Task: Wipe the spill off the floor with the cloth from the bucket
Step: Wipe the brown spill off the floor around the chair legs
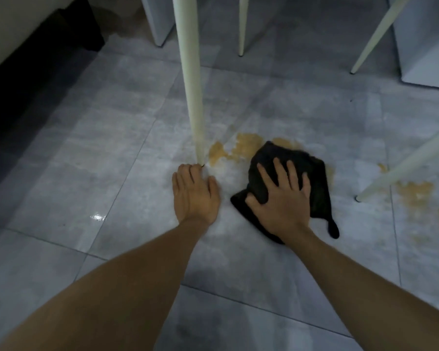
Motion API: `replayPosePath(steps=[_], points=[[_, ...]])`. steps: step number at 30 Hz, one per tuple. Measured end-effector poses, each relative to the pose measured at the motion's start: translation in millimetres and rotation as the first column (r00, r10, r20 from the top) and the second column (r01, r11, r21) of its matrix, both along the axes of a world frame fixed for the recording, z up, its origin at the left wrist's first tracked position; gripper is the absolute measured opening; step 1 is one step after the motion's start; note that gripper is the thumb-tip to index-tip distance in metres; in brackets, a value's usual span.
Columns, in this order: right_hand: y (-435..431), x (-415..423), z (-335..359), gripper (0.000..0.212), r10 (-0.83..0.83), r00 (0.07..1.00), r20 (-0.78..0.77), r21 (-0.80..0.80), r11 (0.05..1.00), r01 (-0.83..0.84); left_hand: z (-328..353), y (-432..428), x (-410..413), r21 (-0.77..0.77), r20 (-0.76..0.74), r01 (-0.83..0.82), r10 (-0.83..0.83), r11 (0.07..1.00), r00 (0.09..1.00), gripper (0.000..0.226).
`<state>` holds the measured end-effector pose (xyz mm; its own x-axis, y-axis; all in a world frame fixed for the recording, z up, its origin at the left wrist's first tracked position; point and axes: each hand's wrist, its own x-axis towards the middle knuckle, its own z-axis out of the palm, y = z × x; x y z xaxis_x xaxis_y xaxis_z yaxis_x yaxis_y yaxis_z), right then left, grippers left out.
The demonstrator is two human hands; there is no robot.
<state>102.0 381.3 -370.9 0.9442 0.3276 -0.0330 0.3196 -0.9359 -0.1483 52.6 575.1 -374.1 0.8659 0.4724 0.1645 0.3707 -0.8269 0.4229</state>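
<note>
The right hand [283, 201] presses the black cloth [289, 173] with spread fingers on the orange spill [246, 145]; the left hand [194, 192] lies flat, fingers released, touching the near chair leg [192, 84] on the tiled floor [86, 160]

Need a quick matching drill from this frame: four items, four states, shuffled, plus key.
Column 1:
1. left hand
2. right hand
3. cloth
4. spill

Column 2:
A. tan patches on the grey floor
B. flat on the tile by the foot of the white leg
C. black, bunched, lying on the floor
D. fingers spread, pressing down on the cloth

Pairs: 1-B, 2-D, 3-C, 4-A
</note>
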Motion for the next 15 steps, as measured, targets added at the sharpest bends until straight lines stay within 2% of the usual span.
replayPosePath(steps=[4,7,10,13,15], points=[[48,43,-1,0.083,-0.091,0.996,-0.014,0.002,0.996,0.091,-6,-1,7,0.074,0.002,-0.014,0.014,0.997,1.0,0.035],[57,24,-1,0.078,0.029,0.999,0.016,0.043,0.999,-0.03,-6,2,6,0.082,-0.002,0.021,-0.02,0.996,1.0,0.032],[27,15,-3,0.075,0.142,0.989,0.035,0.042,0.989,-0.144,-8,1,7,0.086,-0.016,0.013,-0.012,0.996,1.0,0.034],[19,60,0,0.08,0.015,1.0,-0.008,0.017,1.0,-0.015,-10,0,6,0.108,0.001,0.003,-0.003,0.994,1.0,0.034],[46,99,1,0.079,-0.092,0.996,-0.02,-0.005,0.996,0.092,-13,1,8,0.112,0.005,-0.004,0.003,0.994,1.0,0.031]])
